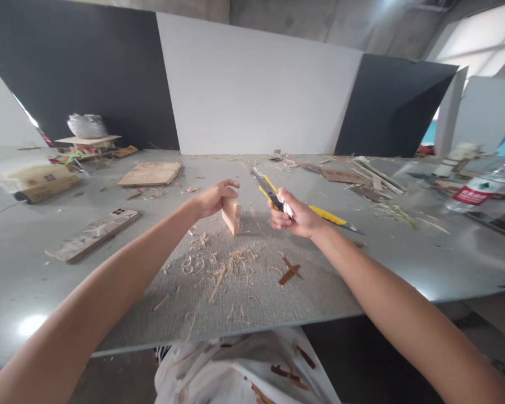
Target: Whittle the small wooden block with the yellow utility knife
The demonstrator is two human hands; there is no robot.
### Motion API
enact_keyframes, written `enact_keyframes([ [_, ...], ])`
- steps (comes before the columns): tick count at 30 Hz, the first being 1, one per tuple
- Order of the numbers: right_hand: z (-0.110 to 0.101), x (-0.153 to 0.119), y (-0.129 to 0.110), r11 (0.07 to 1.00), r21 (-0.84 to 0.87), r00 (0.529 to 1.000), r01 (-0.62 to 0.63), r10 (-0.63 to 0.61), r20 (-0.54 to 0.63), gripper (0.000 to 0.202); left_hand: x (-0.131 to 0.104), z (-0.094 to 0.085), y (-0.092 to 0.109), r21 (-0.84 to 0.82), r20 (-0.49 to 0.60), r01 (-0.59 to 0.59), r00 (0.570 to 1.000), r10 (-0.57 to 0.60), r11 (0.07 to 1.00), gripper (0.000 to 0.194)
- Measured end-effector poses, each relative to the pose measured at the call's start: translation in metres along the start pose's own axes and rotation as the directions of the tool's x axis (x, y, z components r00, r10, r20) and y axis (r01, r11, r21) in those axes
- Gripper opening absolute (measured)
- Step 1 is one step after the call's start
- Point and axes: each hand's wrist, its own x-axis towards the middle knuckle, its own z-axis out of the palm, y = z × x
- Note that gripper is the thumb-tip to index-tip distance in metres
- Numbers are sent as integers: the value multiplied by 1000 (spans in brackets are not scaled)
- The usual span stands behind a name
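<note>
Wood block (232, 215) under loosely curled left hand (214, 197), right hand (297, 216) gripping yellow utility knife (269, 192), shavings-strewn grey table (362, 264), black-and-white panels behind.

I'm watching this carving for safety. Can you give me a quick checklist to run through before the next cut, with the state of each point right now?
1. Left hand steadies the wood block: ok, fingers rest on its top, and the block stands on the table.
2. Right hand grips the utility knife firmly: ok, fingers are closed round it.
3. Blade extended and locked: cannot tell, the tip is too small to read.
4. Knife tip pointing away from the left hand: not ok, it angles up and left, toward that side.
5. Second yellow knife out of the way: not ok, it lies just behind the right hand.
6. Work area free of wood shavings: not ok.
</note>
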Motion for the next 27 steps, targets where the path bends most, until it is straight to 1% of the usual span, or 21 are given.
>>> enact_keyframes([
  [1, -3, -3, -2, 997, -80, 1000, -2, 4, 20, 46, 0, -10, 0, -8, -6, 3, 1000, -3, 1000, 28],
  [2, -5, -5, -3, 984, -175, 999, -17, 23, 36, 47, 0, -19, -1, -1, -35, -1, 999, 1, 1000, 25],
  [4, -6, -8, -4, 918, -389, 994, -77, 99, 37, 46, 0, -32, -2, 38, -103, -27, 994, 31, 999, 15],
  [6, -4, -7, -1, 804, -579, 989, -132, 146, -23, 46, 1, -39, -5, 88, -148, -47, 987, 60, 995, 15],
  [8, -1, -4, 3, 701, -699, 989, -145, 125, -80, 47, 3, -41, -9, 145, -174, -52, 982, 77, 988, 18],
  [9, -1, -2, 6, 666, -734, 991, -132, 98, -89, 47, 4, -41, -11, 171, -184, -52, 979, 84, 984, 20],
  [11, -1, 2, 9, 630, -773, 996, -78, 21, -83, 47, 5, -40, -12, 207, -194, -52, 976, 94, 977, 23],
  [13, -3, 5, 11, 604, -797, 997, -16, -51, -58, 45, 5, -40, -13, 214, -171, -43, 982, 81, 976, 25],
  [14, -4, 6, 12, 591, -807, 996, -3, -68, -54, 45, 4, -40, -12, 212, -157, -39, 985, 74, 976, 25],
  [16, -6, 8, 11, 569, -822, 996, -32, -49, -72, 47, 4, -41, -12, 207, -139, -36, 988, 66, 978, 26],
  [20, -9, 11, 11, 566, -815, 992, -127, 62, -112, 54, 5, -42, -13, 207, -145, -61, 985, 93, 976, 25],
  [24, -9, 13, 13, 626, -764, 988, -155, 104, -116, 57, 7, -42, -16, 210, -166, -86, 979, 122, 974, 25],
  [27, -9, 13, 15, 662, -736, 990, -140, 105, -93, 56, 8, -42, -17, 208, -177, -87, 976, 125, 974, 26],
])
